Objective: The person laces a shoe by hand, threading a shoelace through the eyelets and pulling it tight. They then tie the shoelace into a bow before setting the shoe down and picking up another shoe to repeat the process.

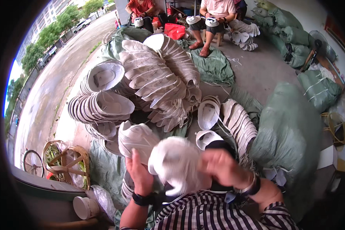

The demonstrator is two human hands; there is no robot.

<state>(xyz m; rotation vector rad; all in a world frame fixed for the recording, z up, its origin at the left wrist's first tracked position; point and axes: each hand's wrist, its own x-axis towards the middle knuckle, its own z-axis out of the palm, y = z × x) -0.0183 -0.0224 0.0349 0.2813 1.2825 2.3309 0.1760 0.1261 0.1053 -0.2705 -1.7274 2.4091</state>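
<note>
White cap (178, 165), motion-blurred, sits gripped between left hand (138, 174) and smeared right hand (222, 166), fingers indistinct.

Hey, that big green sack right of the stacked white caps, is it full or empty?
Full: the big green sack bulges taut and rounded, standing higher than the stacked white caps leaning beside it. What fills it cannot be seen.

— What is the person wearing?

— A shirt with dark and white vertical stripes (207, 212), seen at the near edge. Its right sleeve (274, 216) is short and ends in a striped cuff above the elbow.

— Anything on the wrists?

— Yes. The left hand (138, 174) has a black watch band (143, 199) round the wrist. The right hand (222, 166), blurred, has a dark strap with a pale bangle (251, 186) beside it. Both forearms are bare.
</note>
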